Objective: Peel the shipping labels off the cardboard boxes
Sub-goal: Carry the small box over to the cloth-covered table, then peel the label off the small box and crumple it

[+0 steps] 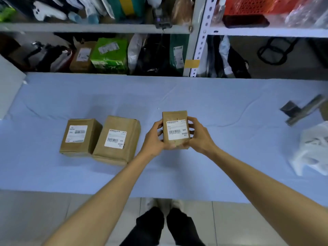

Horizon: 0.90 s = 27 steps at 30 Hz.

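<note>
Cardboard box [175, 130] at 12 o'clock: left hand [154, 137] and right hand [199, 135] are clamping its sides, presenting label [177, 130] for peeling.

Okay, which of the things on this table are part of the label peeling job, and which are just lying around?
Part of the job:
- small box held by left hand and right hand, label still on
- middle box, labelled
- left box, labelled

Just lying about:
- white plastic bag
- grey metal bracket
- parcels on the shelf

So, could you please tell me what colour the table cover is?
Pale blue cloth table cover, clearest in the head view.
</note>
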Motion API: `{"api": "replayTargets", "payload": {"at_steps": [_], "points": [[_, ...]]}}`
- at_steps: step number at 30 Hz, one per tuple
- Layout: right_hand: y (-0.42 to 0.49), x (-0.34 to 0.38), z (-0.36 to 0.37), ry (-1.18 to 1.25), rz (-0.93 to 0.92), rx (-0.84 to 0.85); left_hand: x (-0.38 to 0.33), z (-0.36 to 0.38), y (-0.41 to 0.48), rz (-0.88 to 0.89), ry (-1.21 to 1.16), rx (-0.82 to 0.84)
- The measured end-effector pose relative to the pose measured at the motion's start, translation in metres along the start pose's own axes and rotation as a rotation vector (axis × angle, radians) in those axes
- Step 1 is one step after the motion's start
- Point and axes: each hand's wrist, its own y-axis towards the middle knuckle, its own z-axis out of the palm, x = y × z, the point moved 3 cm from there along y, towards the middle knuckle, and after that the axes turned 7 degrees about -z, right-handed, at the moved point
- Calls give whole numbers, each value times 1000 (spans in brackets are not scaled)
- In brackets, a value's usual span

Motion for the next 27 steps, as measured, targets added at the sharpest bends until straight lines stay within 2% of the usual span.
{"api": "replayTargets", "payload": {"at_steps": [9,16,21,27], "points": [[-16,-56,23,65,88,43,52,9,4,-58,37,13],[-16,-60,23,98,97,35,52,10,2,-13,39,16],[-25,-54,27,86,69,-4,53,12,-10,75,133,-78],[-28,-45,29,77,71,-31,51,13,-11,84,144,-68]]}}
